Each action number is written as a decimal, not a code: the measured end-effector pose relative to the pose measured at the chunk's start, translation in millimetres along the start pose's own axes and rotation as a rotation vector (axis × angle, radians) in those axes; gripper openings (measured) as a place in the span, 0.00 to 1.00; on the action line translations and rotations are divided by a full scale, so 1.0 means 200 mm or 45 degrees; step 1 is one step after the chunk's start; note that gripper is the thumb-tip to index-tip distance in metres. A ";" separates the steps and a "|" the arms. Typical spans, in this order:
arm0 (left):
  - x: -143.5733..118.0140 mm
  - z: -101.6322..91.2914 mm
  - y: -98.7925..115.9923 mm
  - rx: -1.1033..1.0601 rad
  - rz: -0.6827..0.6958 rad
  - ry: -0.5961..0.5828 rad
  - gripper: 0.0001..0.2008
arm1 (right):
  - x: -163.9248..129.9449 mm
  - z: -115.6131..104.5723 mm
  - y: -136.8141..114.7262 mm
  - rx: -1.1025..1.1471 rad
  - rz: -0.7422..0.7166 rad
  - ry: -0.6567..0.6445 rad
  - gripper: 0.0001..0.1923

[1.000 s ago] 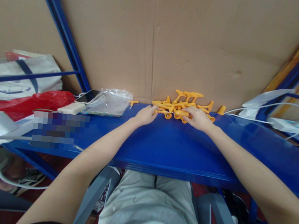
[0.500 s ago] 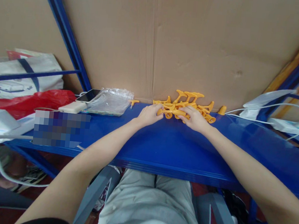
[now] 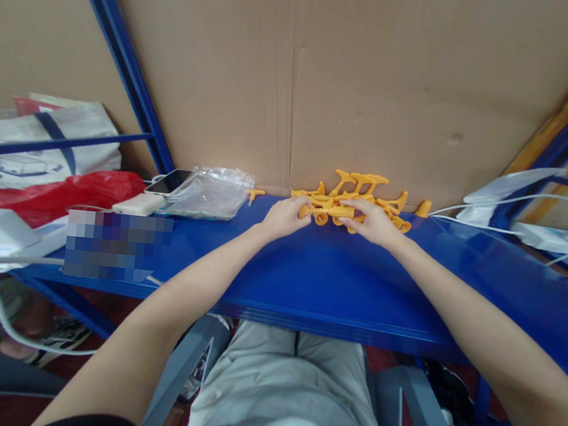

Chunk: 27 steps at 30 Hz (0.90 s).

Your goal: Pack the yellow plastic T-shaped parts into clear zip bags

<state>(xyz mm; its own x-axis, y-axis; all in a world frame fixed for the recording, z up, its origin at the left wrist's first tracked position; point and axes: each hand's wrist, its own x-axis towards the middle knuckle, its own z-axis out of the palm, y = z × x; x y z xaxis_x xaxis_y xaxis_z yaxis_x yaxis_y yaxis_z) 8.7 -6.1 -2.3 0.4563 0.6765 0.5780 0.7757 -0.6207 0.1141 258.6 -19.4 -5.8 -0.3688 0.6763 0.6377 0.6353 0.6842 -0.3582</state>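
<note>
A heap of yellow-orange plastic T-handled pieces [image 3: 362, 180], some with round cup-like ends, lies against the cardboard at the back of the blue table. At its left front, my left hand [image 3: 286, 218] is closed on the left end of one yellow plastic piece [image 3: 332, 211] held level. My right hand [image 3: 372, 223] comes in from the other side, thumb and forefinger around that piece's right end. Both hands partly cover the heap behind them. One small yellow piece [image 3: 256, 193] lies apart on the left, and a yellow cone-shaped piece [image 3: 423, 208] stands on the right.
Left of the hands are a clear plastic bag [image 3: 215, 193], a phone [image 3: 169, 182], a white power adapter [image 3: 138, 204] and a red bag [image 3: 74, 196]. White cables [image 3: 493, 228] run along the right. Blue frame posts [image 3: 122, 63] flank the cardboard wall [image 3: 367, 80].
My right hand has shifted slightly, its forefinger moving a little left and up over the yellow piece. My left hand stays nearly still.
</note>
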 end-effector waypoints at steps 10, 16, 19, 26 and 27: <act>0.01 0.03 -0.03 -0.065 0.031 0.066 0.11 | 0.00 -0.01 0.01 0.640 0.438 -0.035 0.18; 0.01 0.03 -0.04 -0.107 0.003 0.102 0.11 | -0.01 0.00 -0.08 0.716 0.655 -0.097 0.18; 0.01 0.04 -0.04 -0.129 -0.015 0.111 0.12 | 0.00 0.00 -0.10 0.763 0.764 -0.113 0.20; 0.02 0.05 -0.04 -0.183 -0.093 0.114 0.13 | 0.00 -0.03 -0.11 0.767 0.781 -0.193 0.10; 0.02 0.05 -0.04 -0.183 -0.096 0.116 0.13 | 0.00 -0.03 -0.11 0.767 0.758 -0.206 0.12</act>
<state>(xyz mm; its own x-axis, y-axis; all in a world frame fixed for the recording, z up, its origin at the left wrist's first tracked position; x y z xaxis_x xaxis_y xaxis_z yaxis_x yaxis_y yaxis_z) 8.0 5.3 -8.5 0.3528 0.6887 0.6335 0.7329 -0.6243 0.2706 249.1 -36.7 6.3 -0.2098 0.9677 0.1400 0.3025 0.2004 -0.9319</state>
